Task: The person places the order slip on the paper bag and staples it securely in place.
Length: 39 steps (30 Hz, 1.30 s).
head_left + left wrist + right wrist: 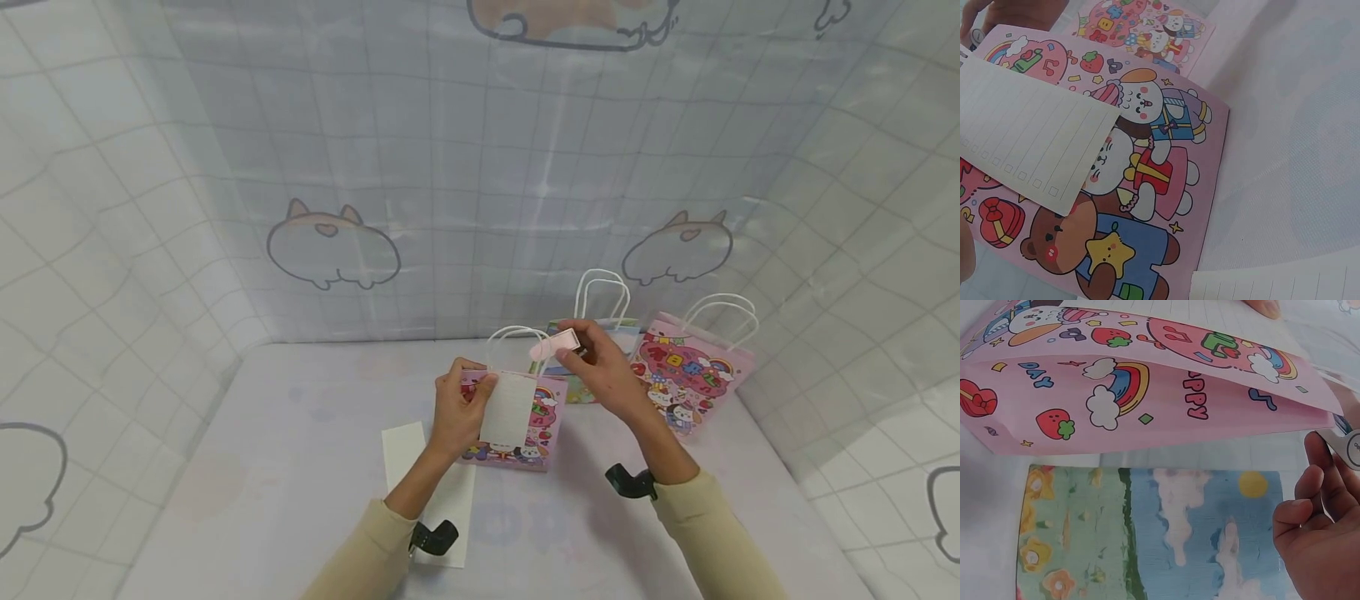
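Observation:
In the head view, a small pink gift bag (551, 433) with cartoon animals and white twisted handles is held at mid table. A lined paper slip (508, 410) with small checkboxes lies against its front. My left hand (459, 408) pinches the slip and the bag's top edge together, thumb in front. At the bag's upper right corner, my right hand (600, 367) holds a small pink-and-white tool (555, 343) shaped like a stapler. The right wrist view catches only part of that tool (1352, 450), beside the bag's corner. Most of the left hand is outside its wrist view.
Behind the right hand stands a green and blue landscape gift bag (626, 337). Another pink gift bag (690, 375) leans at the right. A long lined paper pad (450, 517) lies on the white table (300, 467) by the left forearm. Patterned sheeting (480, 167) surrounds the table.

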Available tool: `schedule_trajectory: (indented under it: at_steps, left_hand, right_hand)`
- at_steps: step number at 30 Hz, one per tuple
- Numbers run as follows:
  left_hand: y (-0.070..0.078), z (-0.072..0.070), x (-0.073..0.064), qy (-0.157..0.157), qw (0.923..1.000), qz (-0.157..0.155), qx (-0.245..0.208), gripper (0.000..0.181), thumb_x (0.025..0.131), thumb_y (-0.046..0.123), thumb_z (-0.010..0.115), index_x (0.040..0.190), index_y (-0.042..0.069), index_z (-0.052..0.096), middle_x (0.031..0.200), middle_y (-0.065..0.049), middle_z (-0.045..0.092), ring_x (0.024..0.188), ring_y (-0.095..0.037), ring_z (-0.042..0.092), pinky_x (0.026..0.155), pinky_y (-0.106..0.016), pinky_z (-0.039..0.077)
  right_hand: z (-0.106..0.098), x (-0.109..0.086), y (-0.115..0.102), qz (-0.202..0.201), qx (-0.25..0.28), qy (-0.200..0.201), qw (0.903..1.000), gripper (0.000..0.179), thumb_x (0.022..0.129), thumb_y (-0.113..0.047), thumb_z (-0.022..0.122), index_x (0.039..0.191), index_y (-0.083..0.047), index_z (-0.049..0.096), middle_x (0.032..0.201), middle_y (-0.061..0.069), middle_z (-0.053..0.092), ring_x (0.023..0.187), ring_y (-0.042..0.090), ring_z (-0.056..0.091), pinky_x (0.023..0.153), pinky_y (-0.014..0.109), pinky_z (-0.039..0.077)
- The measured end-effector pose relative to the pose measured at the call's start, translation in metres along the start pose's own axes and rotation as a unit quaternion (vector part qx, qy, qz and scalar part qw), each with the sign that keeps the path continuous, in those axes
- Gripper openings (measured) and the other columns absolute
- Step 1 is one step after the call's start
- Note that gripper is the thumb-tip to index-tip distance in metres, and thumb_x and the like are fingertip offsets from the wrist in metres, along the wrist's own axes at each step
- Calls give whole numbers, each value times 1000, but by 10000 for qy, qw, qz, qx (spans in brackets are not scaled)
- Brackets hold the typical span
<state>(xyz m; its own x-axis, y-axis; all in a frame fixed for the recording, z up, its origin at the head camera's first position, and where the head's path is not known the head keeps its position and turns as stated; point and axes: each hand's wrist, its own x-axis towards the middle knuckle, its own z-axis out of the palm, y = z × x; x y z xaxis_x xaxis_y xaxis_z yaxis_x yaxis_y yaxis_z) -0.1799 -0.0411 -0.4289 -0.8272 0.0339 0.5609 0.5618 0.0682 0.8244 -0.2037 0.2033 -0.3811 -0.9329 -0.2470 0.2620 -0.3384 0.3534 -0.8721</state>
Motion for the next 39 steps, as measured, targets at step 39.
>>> schedule_trajectory:
  at_steps: [39]
  left_hand:
    - [-18,12,-5,500,9947,-747,504,15,97,10,67,103,0,58,94,-16,61,96,-23,50,65,-19,51]
  right_hand:
    - [-2,25,-31,-623,-1436,-1657,9737,49,96,-31,67,144,-28,57,97,-4,57,87,22,49,66,34,41]
